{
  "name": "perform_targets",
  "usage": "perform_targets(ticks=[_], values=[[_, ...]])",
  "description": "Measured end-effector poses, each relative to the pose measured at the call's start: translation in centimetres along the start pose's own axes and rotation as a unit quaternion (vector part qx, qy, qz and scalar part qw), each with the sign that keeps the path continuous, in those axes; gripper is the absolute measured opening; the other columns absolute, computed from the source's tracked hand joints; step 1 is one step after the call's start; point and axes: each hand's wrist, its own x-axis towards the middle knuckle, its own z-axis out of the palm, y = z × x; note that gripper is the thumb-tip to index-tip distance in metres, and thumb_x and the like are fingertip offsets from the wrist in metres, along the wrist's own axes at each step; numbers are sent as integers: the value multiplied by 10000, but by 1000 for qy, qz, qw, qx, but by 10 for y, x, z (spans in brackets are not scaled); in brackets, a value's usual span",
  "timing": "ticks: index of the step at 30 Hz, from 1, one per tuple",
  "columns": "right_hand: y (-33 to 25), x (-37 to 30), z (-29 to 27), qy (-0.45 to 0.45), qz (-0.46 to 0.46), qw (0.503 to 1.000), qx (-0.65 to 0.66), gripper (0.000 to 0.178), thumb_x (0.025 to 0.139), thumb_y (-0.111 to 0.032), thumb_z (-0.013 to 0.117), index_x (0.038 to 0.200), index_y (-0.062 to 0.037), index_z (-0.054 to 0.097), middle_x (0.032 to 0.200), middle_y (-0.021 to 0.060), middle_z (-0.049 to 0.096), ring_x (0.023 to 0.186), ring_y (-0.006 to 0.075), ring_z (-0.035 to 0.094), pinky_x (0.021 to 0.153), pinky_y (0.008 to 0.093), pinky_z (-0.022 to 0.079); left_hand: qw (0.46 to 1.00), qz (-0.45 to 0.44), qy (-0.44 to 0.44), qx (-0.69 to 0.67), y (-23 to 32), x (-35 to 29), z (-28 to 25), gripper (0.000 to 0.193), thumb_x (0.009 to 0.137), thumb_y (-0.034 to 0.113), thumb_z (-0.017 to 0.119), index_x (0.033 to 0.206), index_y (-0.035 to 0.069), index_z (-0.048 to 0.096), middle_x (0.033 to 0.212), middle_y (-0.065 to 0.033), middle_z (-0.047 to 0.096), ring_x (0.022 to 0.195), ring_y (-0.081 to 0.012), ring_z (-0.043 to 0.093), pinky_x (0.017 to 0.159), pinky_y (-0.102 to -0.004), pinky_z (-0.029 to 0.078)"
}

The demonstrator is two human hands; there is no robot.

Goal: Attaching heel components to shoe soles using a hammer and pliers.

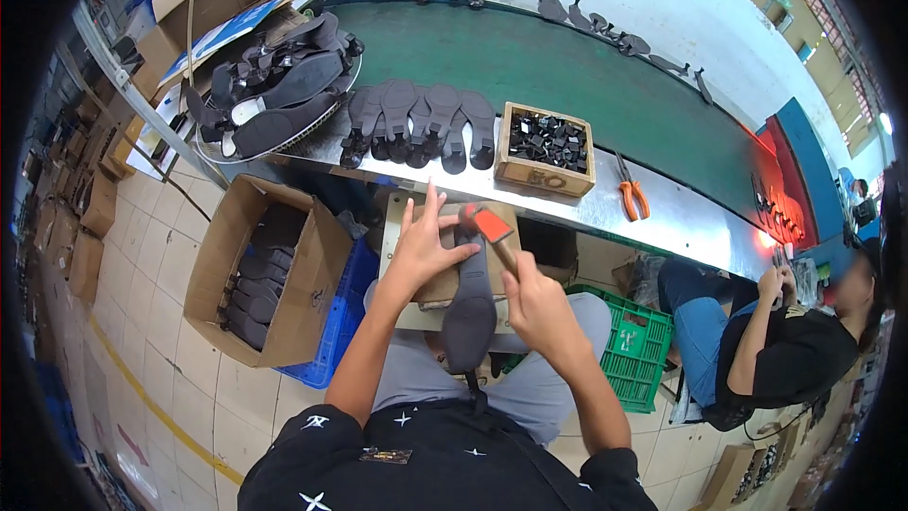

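Note:
In front of me a dark grey high-heeled shoe sole [469,317] lies lengthwise, its broad toe end toward my lap and its heel end on a worn block [435,290]. My left hand [421,251] rests beside the heel end with fingers spread and thumb stretched across to the sole. A hammer with a red-painted head [491,224] is in my right hand [542,310], which grips its wooden handle. The hammer head hovers over or against the heel end and hides part of it; whether it touches cannot be made out.
On the metal bench edge stand a row of soles [443,106], a wooden box [547,179] of small black pieces, and orange-handled pliers [633,199]. A wire basket [293,140] of soles sits left. Below are a cardboard box [326,289] and a green crate [628,350]. Another person [794,350] works at right.

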Motion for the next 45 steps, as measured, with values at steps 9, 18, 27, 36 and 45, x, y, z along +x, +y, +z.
perform_targets(ticks=[9, 18, 27, 36, 45], values=[[-1, -29, -23, 139, -53, 947, 286, 384, 994, -173, 548, 1275, 39, 396, 666, 151, 583, 496, 281, 567, 517, 379, 463, 999, 36, 25, -11, 0, -2, -4, 921, 783, 451, 756, 1512, 78, 336, 1251, 20, 675, 1412, -244, 390, 1204, -556, 24], [-7, 13, -15, 112, -89, 990, 18, 324, 958, -92, 587, 1260, 11, 533, 914, 238, 651, 767, 403, 657, 661, 429, 525, 987, 160, 33, -11, -10, -24, -11, 279, 815, 272, 749, 1067, 153, 756, 1082, -9, 729, 1218, -253, 587, 1147, -549, 214], [30, 19, 19, -61, -255, 927, -268, 389, 878, -163, 652, 1240, -32, 595, 1282, 115, 574, 1012, 299, 603, 808, 452, 499, 914, 71, -206, -341, 56, -100, -24, 255, 873, 173, 731, 780, -26, 603, 708, -88, 549, 681, -189, 577, 601, -338, 411], [-18, -11, -44, -313, -273, 886, 208, 273, 834, -190, 755, 982, 7, 638, 853, 111, 606, 751, 298, 603, 642, 368, 483, 776, 75, -364, -509, 86, -110, -40, 236, 930, 194, 673, 1008, -18, 738, 863, -104, 707, 802, -166, 655, 730, -290, 481], [-35, -24, -45, -369, -383, 818, 218, 228, 841, -184, 718, 828, 13, 604, 727, 81, 496, 573, 240, 501, 484, 334, 408, 657, 142, -480, -564, 105, -116, -30, 296, 956, 270, 642, 961, -10, 738, 779, -87, 720, 683, -108, 626, 606, -273, 441]])
